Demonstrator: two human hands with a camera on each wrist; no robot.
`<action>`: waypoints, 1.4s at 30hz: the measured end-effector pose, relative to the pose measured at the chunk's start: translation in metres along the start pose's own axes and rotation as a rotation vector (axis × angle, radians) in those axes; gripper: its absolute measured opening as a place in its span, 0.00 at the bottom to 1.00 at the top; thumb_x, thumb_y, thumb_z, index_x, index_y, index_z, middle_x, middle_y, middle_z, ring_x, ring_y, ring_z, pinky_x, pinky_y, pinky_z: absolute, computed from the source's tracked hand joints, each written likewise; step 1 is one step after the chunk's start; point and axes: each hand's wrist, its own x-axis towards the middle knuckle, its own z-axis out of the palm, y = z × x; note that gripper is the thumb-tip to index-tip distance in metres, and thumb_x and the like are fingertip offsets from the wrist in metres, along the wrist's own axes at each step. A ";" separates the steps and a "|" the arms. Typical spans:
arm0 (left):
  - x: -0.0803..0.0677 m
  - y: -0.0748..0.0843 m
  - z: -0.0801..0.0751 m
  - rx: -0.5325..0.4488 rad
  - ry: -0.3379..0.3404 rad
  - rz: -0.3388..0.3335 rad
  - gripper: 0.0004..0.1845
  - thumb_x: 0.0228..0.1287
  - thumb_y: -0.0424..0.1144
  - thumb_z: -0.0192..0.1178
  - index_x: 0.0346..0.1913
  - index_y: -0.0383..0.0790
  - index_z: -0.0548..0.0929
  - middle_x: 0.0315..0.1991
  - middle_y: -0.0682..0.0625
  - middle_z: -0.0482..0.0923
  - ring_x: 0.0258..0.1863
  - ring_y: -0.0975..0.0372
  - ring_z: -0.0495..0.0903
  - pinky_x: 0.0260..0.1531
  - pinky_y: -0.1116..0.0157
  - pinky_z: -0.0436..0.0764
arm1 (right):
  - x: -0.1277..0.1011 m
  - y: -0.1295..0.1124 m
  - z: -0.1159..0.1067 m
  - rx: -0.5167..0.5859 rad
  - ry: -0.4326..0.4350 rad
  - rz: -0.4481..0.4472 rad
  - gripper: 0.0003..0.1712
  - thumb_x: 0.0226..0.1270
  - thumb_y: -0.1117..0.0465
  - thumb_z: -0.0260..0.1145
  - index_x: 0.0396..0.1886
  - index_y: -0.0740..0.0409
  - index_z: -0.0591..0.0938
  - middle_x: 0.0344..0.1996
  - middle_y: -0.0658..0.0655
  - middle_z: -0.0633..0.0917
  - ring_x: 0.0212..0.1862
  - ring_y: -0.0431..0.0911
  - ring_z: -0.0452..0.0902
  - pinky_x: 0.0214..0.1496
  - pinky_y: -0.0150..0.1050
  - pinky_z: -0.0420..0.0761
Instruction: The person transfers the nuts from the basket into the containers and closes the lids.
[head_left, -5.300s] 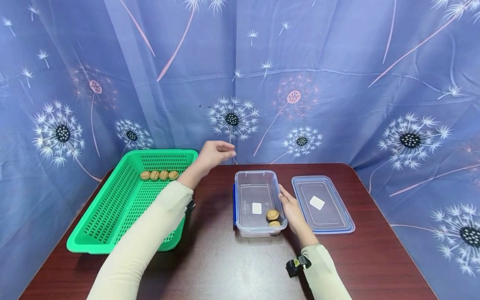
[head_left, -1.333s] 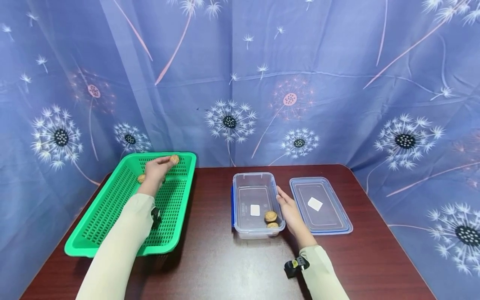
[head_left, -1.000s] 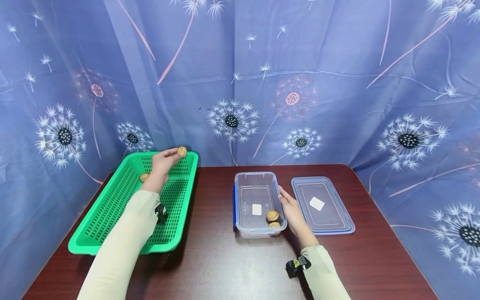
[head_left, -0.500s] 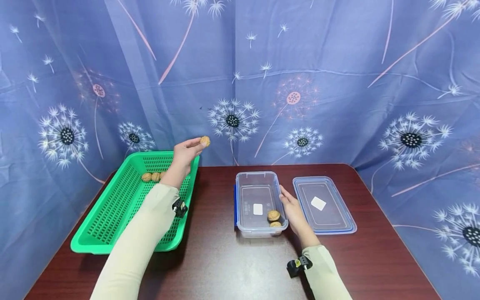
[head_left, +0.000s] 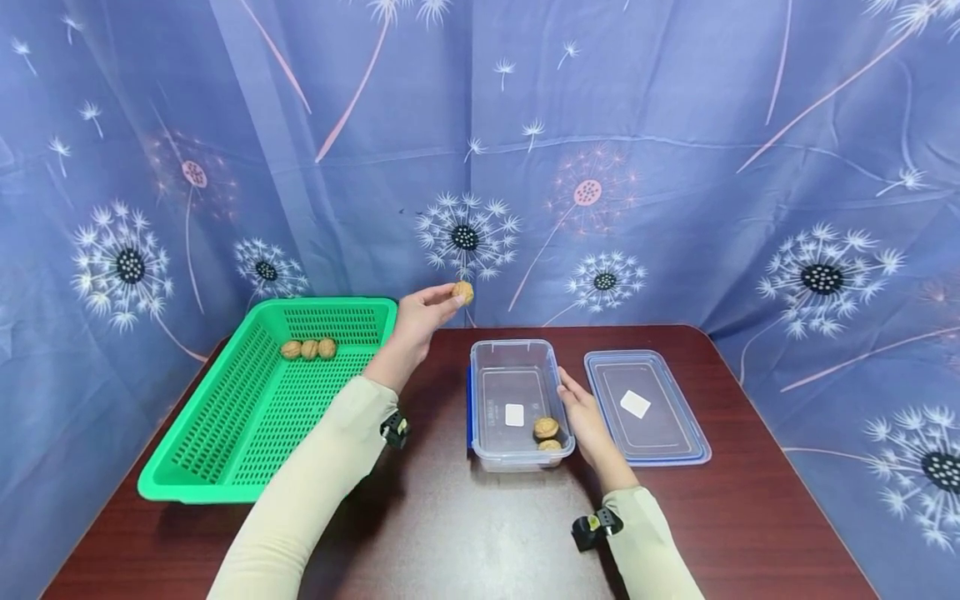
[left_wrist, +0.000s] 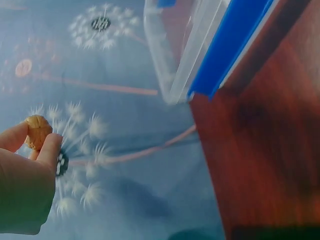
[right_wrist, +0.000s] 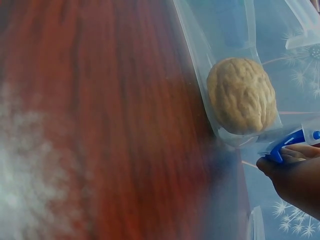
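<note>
Between thumb and fingertips my left hand pinches a walnut, raised above the table's back edge, left of the clear plastic container. The left wrist view shows the same walnut at the fingertips, away from the container's blue side latch. My right hand grips the container's right side, its fingers around the blue latch flap in the right wrist view. Two walnuts lie in the container's near right corner. Three walnuts sit in a row inside the green basket.
A clear lid with a blue seal and a white label lies flat right of the container. The brown table ends at a blue dandelion-print curtain behind and on both sides.
My left hand has taken a walnut from the basket's row, lifted it and carried it right, past the basket's rim. The right hand stays on the container.
</note>
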 end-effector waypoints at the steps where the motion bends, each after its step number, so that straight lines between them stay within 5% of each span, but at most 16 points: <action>1: -0.002 -0.004 0.003 0.005 -0.014 -0.001 0.21 0.62 0.28 0.63 0.59 0.30 0.78 0.56 0.36 0.78 0.46 0.59 0.82 0.55 0.62 0.77 | 0.000 0.000 0.000 0.000 -0.001 0.001 0.27 0.77 0.65 0.44 0.73 0.66 0.59 0.72 0.62 0.59 0.74 0.56 0.48 0.75 0.50 0.48; 14: -0.028 -0.071 0.038 0.079 -0.111 -0.009 0.18 0.58 0.26 0.65 0.53 0.27 0.81 0.45 0.37 0.83 0.35 0.65 0.82 0.44 0.65 0.83 | 0.000 -0.001 0.001 -0.004 -0.005 0.011 0.27 0.77 0.65 0.44 0.73 0.67 0.58 0.73 0.62 0.58 0.74 0.56 0.47 0.75 0.50 0.46; 29: -0.050 -0.109 0.060 0.165 -0.181 -0.061 0.17 0.58 0.29 0.66 0.52 0.31 0.83 0.45 0.41 0.84 0.42 0.58 0.83 0.46 0.63 0.82 | -0.003 -0.002 0.001 0.020 -0.014 0.026 0.28 0.78 0.64 0.44 0.74 0.64 0.58 0.73 0.63 0.58 0.74 0.57 0.48 0.75 0.51 0.47; 42: -0.048 -0.146 0.076 0.228 -0.114 -0.058 0.14 0.54 0.22 0.64 0.46 0.26 0.84 0.39 0.39 0.85 0.38 0.59 0.82 0.43 0.64 0.82 | -0.002 0.001 0.000 0.031 -0.019 0.034 0.27 0.78 0.63 0.44 0.74 0.63 0.59 0.73 0.64 0.58 0.72 0.60 0.52 0.73 0.54 0.55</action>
